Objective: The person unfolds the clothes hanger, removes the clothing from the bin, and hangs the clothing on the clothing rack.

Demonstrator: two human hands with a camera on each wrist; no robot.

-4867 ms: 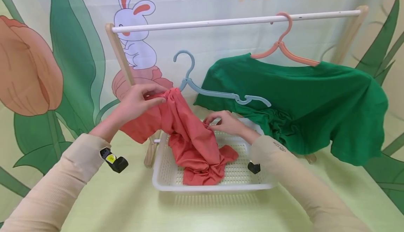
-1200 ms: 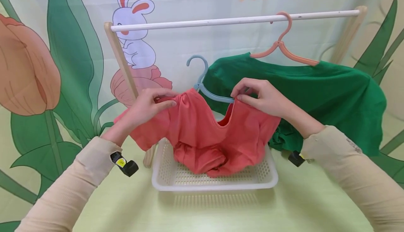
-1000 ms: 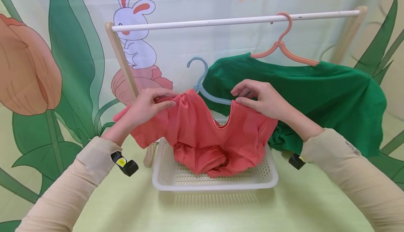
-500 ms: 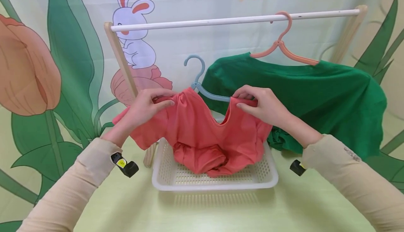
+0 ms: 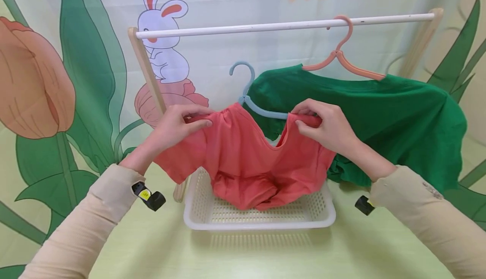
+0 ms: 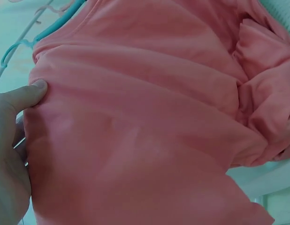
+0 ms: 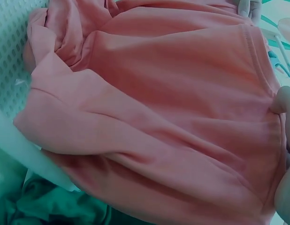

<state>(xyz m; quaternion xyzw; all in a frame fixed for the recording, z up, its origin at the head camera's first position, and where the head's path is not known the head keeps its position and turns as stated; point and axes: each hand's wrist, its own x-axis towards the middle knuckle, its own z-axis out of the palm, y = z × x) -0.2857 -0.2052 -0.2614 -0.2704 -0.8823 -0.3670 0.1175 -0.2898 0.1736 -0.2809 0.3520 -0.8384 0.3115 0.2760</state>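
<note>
A coral-red T-shirt (image 5: 247, 156) hangs between my hands, its lower part bunched over the white basket. Its neckline dips in the middle. A light blue hanger (image 5: 262, 110) runs inside the shoulders; its hook sticks up free, below the rail, and its ends are hidden by cloth. My left hand (image 5: 178, 125) pinches the left shoulder, thumb in front, as the left wrist view also shows. At the right shoulder, next to the neckline, my right hand (image 5: 328, 125) pinches the cloth; in the right wrist view its thumb (image 7: 283, 101) lies on the shirt's edge.
A green T-shirt (image 5: 379, 119) hangs on an orange hanger (image 5: 343, 60) from the white rail (image 5: 243, 28) at the right. Beneath the red shirt stands the white perforated basket (image 5: 262, 226) on the pale green table (image 5: 243, 256). A printed cloth forms the backdrop.
My right hand has moved from the cloth over the basket up to the right shoulder, spreading the shirt over the hanger. Lately hanger, shirt and right hand have shifted slightly right; the left hand stays put.
</note>
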